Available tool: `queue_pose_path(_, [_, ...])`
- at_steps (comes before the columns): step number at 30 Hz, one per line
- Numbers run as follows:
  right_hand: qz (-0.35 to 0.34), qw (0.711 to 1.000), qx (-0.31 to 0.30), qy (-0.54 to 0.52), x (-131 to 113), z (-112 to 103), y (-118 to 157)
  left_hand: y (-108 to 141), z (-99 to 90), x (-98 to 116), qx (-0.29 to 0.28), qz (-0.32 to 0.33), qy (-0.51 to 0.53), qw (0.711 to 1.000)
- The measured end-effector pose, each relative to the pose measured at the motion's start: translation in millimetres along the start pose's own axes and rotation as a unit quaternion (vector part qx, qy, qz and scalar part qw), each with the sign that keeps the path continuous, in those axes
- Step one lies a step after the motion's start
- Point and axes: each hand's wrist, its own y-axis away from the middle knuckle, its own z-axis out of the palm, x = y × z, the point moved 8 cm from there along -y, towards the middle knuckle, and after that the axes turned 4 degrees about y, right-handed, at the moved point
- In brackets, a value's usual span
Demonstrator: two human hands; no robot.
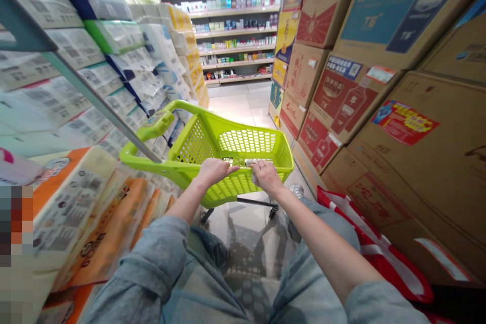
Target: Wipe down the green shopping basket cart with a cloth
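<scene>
A lime-green shopping cart (246, 136) stands in front of me, turned sideways, with its handle toward the left. My left hand (217, 170) is closed over the near rim of the basket. To its right, my right hand (267, 174) also grips that rim, and a crumpled white thing (249, 162) shows at its fingers. I cannot make out what this white thing is. Nothing else is visible inside the basket.
Stacked paper packs (72, 50) line the left side. Cardboard boxes (341, 106) are piled on the right, with a red bag (364, 228) below them. Stocked shelves (239, 30) stand ahead across the tiled floor (235, 104). A grey metal pole (98, 101) crosses the left.
</scene>
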Motion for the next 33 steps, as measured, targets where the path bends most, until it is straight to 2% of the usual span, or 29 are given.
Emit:
queue_pose_path(4, [-0.035, 0.999, 0.011, -0.005, 12.6, 1.3, 11.1, 0.8, -0.4, -1.1, -0.001, 0.001, 0.003, 1.000])
queue_pose_path(11, [0.028, 0.999, 0.018, 0.018, 70.1, -1.1, 44.3, 0.2, -0.3, 0.3, -0.002, -0.003, -0.005, 1.000])
queue_pose_path(18, [0.052, 0.997, 0.049, -0.007, 90.1, -0.6, 54.7, -2.8, -1.1, 8.9, 0.004, -0.007, 0.004, 1.000])
queue_pose_path(27, [0.117, 0.989, 0.085, -0.004, 84.1, 0.9, 53.1, -6.2, 0.8, 12.9, 0.013, -0.018, 0.014, 1.000])
queue_pose_path(33, [0.089, 0.992, 0.086, -0.038, 36.3, 2.1, 26.9, -5.8, -1.5, 13.2, 0.009, -0.020, 0.014, 1.000])
